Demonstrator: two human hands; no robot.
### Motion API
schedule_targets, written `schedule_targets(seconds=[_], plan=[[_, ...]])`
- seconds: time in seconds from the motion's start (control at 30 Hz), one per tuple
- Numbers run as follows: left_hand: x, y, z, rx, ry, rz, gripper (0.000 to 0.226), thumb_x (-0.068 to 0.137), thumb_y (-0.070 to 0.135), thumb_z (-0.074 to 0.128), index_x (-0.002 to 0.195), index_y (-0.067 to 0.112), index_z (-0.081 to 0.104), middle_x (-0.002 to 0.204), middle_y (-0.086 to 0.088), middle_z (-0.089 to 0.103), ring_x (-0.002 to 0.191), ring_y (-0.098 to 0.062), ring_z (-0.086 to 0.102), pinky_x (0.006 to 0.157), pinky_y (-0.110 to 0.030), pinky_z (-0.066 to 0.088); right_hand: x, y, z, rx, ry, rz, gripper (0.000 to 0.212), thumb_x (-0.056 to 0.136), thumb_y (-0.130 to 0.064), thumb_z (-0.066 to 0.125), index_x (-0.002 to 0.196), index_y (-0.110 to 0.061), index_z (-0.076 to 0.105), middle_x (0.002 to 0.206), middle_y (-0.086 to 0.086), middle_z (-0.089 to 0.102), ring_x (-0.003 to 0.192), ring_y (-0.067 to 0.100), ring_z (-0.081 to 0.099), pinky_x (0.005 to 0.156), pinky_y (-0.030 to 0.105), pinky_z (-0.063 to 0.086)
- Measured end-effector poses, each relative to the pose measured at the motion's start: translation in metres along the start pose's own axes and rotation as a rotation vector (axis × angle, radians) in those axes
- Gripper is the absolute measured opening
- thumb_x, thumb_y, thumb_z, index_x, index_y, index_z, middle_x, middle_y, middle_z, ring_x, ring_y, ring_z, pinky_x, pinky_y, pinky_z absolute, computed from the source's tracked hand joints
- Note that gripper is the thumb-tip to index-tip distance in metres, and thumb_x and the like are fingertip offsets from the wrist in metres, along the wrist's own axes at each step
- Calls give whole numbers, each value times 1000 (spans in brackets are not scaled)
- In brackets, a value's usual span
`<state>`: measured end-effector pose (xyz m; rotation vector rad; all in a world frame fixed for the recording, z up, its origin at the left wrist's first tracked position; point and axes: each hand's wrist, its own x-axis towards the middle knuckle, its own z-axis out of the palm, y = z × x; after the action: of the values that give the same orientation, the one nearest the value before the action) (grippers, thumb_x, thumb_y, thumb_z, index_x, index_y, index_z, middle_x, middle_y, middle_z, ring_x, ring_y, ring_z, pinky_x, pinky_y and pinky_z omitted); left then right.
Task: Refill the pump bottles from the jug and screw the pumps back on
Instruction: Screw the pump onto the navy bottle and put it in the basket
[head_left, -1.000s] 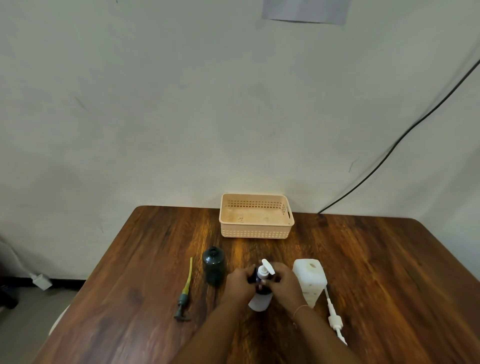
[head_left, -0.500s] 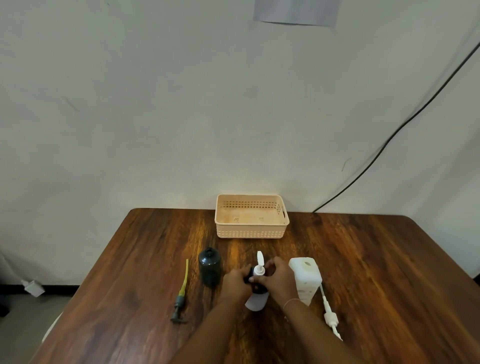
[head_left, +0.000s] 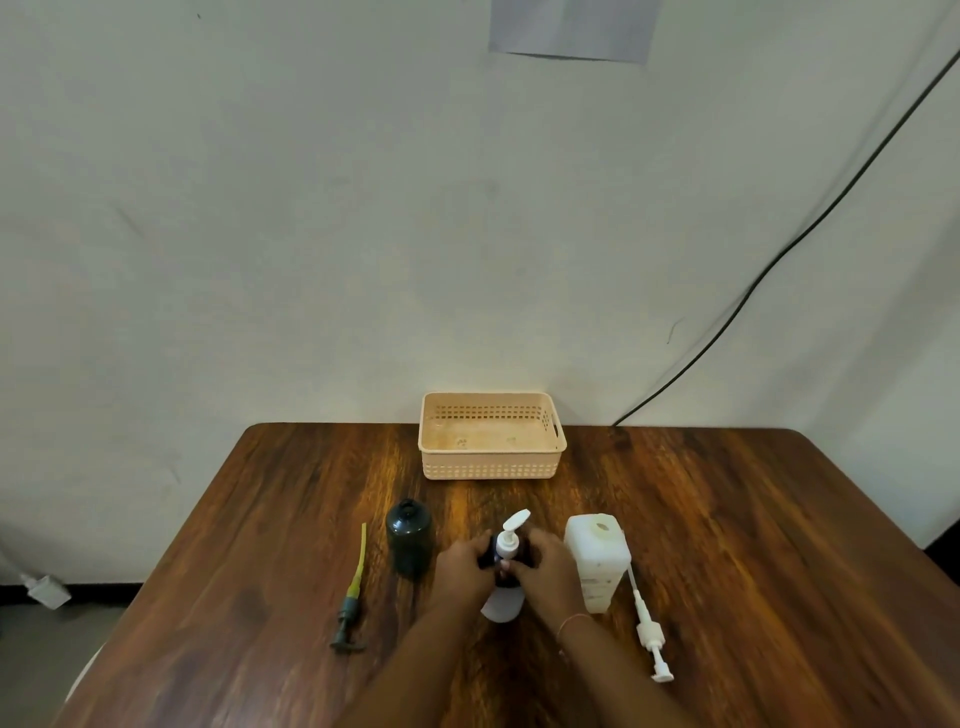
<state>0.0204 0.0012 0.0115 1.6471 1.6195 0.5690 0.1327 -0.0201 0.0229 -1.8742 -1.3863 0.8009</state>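
Spreading below a pale wall (head_left: 311, 234), the dark wooden tabletop (head_left: 727, 519) carries a beige basket (head_left: 491, 470) at its far edge. Near the front stands a dark bottle (head_left: 503, 603) topped by a white pump (head_left: 509, 540). The left hand (head_left: 462, 571) and right hand (head_left: 545, 571) have their fingers curled round its shoulders.

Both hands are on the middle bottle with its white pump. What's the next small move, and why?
Likely a turn of the white pump at its collar by the right hand while the left hand steadies the bottle: both hands clasp its neck and the pump stands in it. Tightening or loosening, I cannot tell.
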Motion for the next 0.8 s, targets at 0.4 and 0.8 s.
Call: schedule_targets(seconds=[0.4,0.8], plan=[[-1,6,-1,-73,37,-273,19,86,18,65,98,3,66,97,-11,70,83,-15,62,63,-17,44,-2,1,8,55,-6,256,27,87,-22,62,108,-6,63,111,13,67,104,26,61,89,34,48],[42,47,-31,-175,25,-207,13,82,8,65,93,5,70,99,-12,72,95,-23,67,82,-33,55,52,-38,-22,153,-35,209,29,88,-15,58,114,-3,60,116,16,65,107,29,59,92,38,48]])
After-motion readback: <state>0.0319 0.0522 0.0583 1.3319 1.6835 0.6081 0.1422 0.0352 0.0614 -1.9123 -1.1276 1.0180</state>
